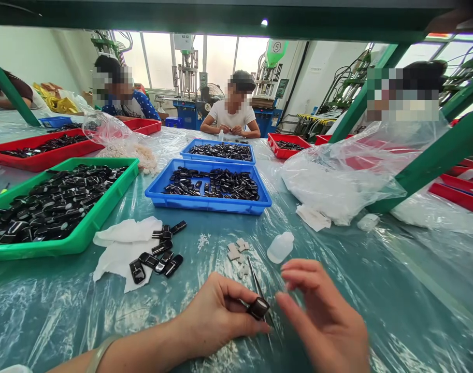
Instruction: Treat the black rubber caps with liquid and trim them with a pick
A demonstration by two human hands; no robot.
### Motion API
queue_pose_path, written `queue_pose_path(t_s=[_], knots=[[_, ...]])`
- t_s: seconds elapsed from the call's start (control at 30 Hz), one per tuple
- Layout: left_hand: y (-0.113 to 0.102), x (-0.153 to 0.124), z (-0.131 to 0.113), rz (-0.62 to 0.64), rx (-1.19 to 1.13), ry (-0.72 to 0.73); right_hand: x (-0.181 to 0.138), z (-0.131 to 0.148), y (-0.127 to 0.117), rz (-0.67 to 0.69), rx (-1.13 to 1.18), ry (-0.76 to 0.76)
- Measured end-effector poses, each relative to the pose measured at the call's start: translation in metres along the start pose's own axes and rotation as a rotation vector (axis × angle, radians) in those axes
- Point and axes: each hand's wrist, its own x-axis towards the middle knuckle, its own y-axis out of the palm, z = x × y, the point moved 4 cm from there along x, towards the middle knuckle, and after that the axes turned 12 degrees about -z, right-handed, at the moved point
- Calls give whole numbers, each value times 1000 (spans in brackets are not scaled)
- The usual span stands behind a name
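Between the thumb and index finger of my left hand is a small glossy black plastic piece. Just to its right hovers my right hand, thumb and fingers apart, with nothing I can make out between them. Metal tweezers lie on the plastic-covered table, partly hidden behind my left hand. Beyond them are several small beige pads and a translucent white bottle lying tilted. Several more black pieces rest on and beside a white cloth, left of a few tiny white bits.
A green tray of black pieces stands at left; blue trays hold more ahead. Red trays lie farther back. A clear plastic bag and green frame bar are at right. A co-worker sits opposite; other people sit around.
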Motion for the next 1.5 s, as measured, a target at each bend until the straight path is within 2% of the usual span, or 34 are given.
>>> queue_pose_path(t_s=[0.07, 0.13, 0.23, 0.33, 0.4, 0.57, 0.73, 0.87, 1.03, 1.5], knots=[[0, 0, 0, -16, -6, -27, 6, -16, -8, -204, -88, 35], [0, 0, -1, -19, 5, -36, 12, -35, -8, -205, -211, 142], [0, -2, -2, -25, 25, -40, 20, -57, -1, -54, -286, 243], [0, -3, -2, -14, 32, -41, 23, -65, 8, 107, -277, 237], [0, -4, -3, -3, 26, -39, 24, -63, 11, 151, -261, 210], [1, -5, -5, 18, -9, -40, 26, -43, 5, 107, -268, 82], [3, -5, -6, 46, -38, -53, 24, -9, -6, 27, -344, -387], [3, -4, -4, 74, -34, -47, 21, 5, -7, 32, -385, -558], [1, -5, -3, 97, -28, -44, 17, 9, -7, 31, -439, -649], [1, -7, -3, 99, 33, -70, 11, 13, -8, 22, -494, -710]])
